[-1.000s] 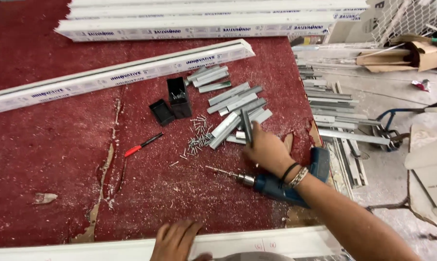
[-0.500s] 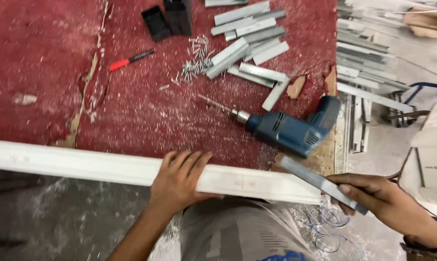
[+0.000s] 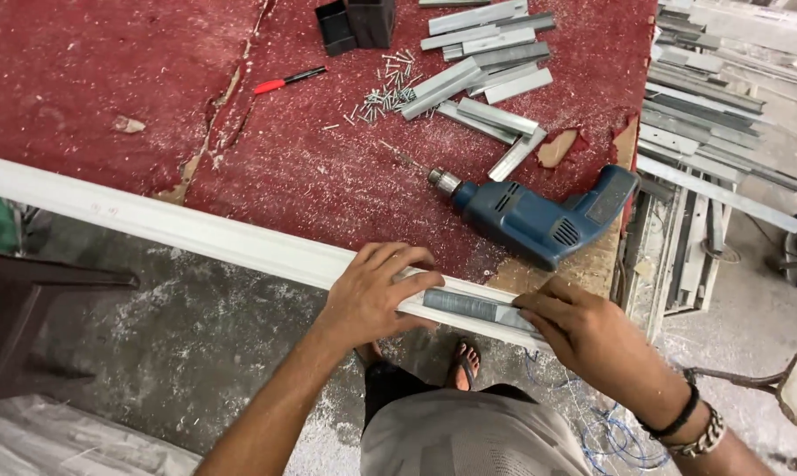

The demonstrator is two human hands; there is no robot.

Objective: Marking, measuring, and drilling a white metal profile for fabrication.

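A long white plastic profile [image 3: 196, 231] lies along the near edge of the red-covered table [image 3: 81, 70]. My left hand [image 3: 372, 291] grips it from above near its right end. My right hand [image 3: 583, 330] presses a short grey metal strip [image 3: 469, 306] into the profile's channel, fingertips on the strip's right end. A blue electric drill [image 3: 539, 220] lies on the table just beyond my hands, bit pointing left.
Several short metal pieces [image 3: 482, 62] and a heap of screws [image 3: 385, 92] lie further back, with a red marker [image 3: 288, 80] and black plastic parts [image 3: 354, 22]. Long metal strips [image 3: 707, 115] are stacked right of the table. A dark stool [image 3: 28, 308] stands at the left.
My right hand left the drill on the table and carried a metal strip down to the profile. It now sets the strip in the channel. My left hand stays on the profile.
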